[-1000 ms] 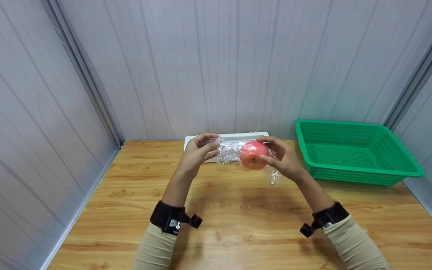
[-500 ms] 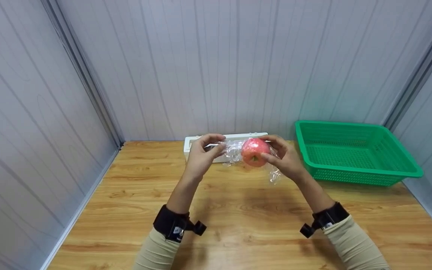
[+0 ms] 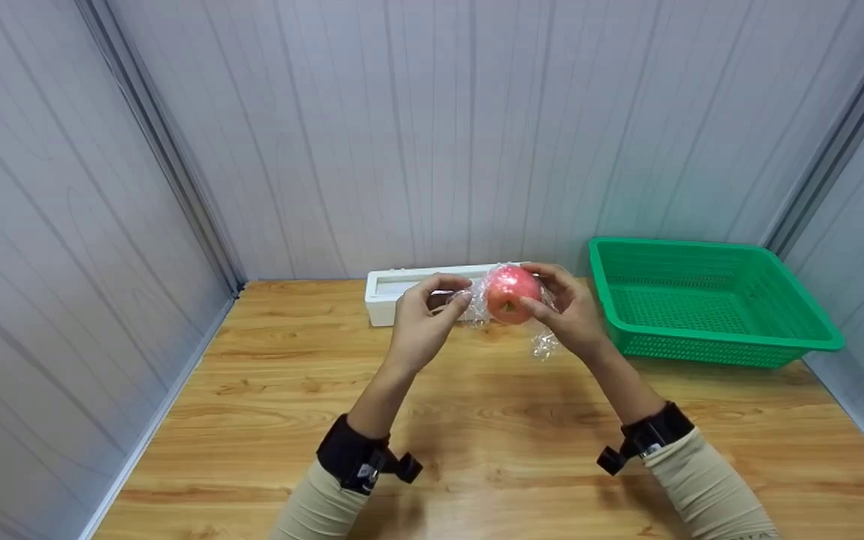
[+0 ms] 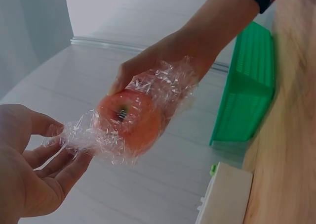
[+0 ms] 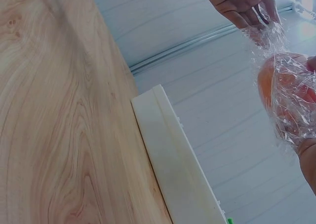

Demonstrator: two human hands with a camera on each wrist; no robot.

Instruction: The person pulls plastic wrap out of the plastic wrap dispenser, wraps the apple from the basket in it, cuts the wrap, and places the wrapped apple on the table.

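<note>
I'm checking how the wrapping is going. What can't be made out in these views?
- Far side of the apple: hidden by the right hand, head view.
- Right hand: cut off by the edge, right wrist view.
- White box contents: too small, partly behind the left hand.
- Cling film edges: transparent, unclear.

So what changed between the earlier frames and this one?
The left hand moved right toward the apple, gathering the cling film it pinches. The right hand lifted the apple slightly. Green basket and white dispenser box stayed put.
</note>
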